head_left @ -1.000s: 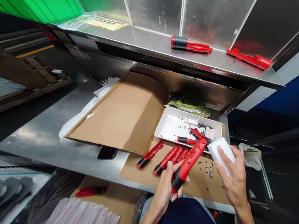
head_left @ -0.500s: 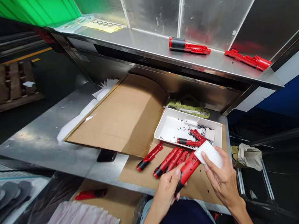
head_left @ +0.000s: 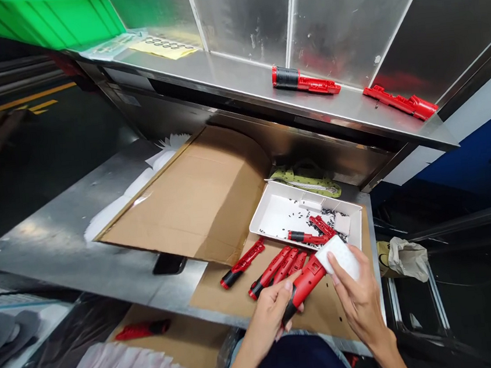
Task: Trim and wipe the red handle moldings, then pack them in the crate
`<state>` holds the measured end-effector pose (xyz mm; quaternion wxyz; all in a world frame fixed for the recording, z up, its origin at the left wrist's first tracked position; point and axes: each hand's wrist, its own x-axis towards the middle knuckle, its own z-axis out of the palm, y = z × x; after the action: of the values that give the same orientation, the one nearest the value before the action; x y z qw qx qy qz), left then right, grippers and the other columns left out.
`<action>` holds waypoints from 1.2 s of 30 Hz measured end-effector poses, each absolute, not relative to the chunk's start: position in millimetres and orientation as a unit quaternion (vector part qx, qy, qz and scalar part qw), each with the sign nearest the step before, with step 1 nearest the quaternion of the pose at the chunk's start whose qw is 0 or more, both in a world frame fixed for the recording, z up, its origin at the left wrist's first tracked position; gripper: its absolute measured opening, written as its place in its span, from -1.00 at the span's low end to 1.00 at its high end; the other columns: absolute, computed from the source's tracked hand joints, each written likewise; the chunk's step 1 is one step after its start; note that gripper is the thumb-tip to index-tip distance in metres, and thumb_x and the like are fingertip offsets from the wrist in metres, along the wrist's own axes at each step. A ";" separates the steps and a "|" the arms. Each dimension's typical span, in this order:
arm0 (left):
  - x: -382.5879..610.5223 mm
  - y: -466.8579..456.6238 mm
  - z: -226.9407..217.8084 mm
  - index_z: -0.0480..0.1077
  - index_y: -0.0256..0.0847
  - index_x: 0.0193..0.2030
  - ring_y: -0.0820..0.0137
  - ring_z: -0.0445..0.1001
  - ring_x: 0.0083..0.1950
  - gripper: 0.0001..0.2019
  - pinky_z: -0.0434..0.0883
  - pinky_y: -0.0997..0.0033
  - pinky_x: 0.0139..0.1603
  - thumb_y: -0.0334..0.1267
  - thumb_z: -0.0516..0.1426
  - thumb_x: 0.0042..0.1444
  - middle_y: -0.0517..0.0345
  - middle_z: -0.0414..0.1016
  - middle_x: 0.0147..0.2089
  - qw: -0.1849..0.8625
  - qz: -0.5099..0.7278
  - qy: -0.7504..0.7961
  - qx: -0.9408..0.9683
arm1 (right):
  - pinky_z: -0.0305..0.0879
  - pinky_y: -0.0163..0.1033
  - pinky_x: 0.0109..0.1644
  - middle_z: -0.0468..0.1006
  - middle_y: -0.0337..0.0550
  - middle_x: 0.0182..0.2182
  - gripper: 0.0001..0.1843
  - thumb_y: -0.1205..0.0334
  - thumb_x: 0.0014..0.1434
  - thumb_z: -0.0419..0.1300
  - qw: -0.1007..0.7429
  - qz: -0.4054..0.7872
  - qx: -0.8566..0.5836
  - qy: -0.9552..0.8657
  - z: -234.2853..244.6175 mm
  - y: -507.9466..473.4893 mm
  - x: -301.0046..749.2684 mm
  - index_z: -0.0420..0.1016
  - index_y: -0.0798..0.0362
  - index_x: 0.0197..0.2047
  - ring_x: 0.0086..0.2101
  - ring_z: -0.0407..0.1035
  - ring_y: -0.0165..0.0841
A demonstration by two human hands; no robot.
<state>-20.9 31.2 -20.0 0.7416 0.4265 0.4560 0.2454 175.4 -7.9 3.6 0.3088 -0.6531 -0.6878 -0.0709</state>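
Observation:
My left hand [head_left: 271, 311] is closed round the black grip end of a red and black tool handle [head_left: 305, 283], held slanting up to the right over the cardboard sheet [head_left: 234, 290]. My right hand [head_left: 357, 296] grips a white sponge block [head_left: 339, 254] and presses it against the red upper end of that handle. Just to the left, several more red and black handles [head_left: 275, 264] lie side by side on the cardboard.
A white tray [head_left: 274, 210] with small black bits and two red parts [head_left: 310, 234] sits behind the hands. A big folded cardboard box [head_left: 194, 198] lies left. Red parts [head_left: 305, 81] [head_left: 400, 103] rest on the steel shelf. A green bin [head_left: 56, 16] stands top left. A phone [head_left: 169, 264] pokes out under the box.
My right hand has brought the white sponge from the right side onto the red end of the handle. The left hand has lowered the handle slightly. The view has shifted a little.

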 end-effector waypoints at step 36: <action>-95.0 98.6 30.1 0.52 -0.27 0.14 0.19 0.62 -0.05 -0.55 0.45 0.49 -0.08 -0.05 0.18 0.20 -0.10 0.63 0.01 0.682 -0.097 0.084 0.720 | 0.34 -0.13 0.16 0.28 -0.02 0.24 -0.45 0.29 0.17 0.19 0.270 0.399 -0.500 -0.720 22.8 -60.7 214.8 0.44 -0.19 0.23 0.19 0.29 -0.16</action>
<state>-95.0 98.6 30.1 0.6815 0.7204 0.0844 -0.0974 214.8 -60.7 22.8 0.2704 -0.4997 -0.7196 0.3992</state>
